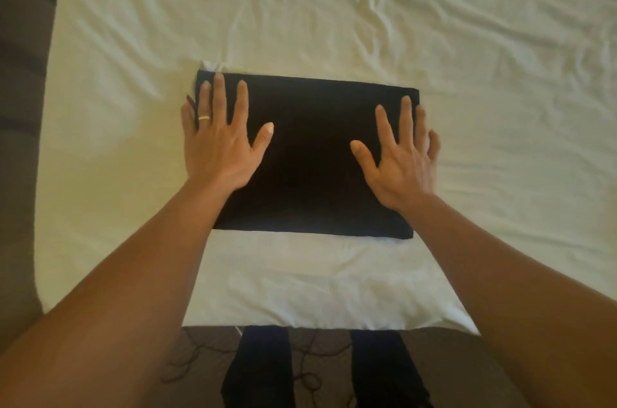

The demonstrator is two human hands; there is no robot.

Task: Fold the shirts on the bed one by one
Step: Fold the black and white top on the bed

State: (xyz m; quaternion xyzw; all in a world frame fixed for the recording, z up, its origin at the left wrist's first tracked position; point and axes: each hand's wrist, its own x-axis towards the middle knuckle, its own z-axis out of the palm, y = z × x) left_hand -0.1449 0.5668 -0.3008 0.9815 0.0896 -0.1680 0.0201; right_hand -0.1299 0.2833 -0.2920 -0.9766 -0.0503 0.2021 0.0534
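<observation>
now the black shirt (310, 157) lies folded into a flat rectangle near the foot of the bed (334, 23). left hand (222, 144) presses flat on its left side, right hand (402, 157) on its right, fingers straight and spread on both.

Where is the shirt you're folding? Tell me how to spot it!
Look at the big bed covered in a wrinkly cream sheet. Near its close edge, in the middle, lies the shirt, folded into a flat rectangle, with the left hand and right hand resting spread on its two ends. It is the only black thing on the pale sheet.
</observation>
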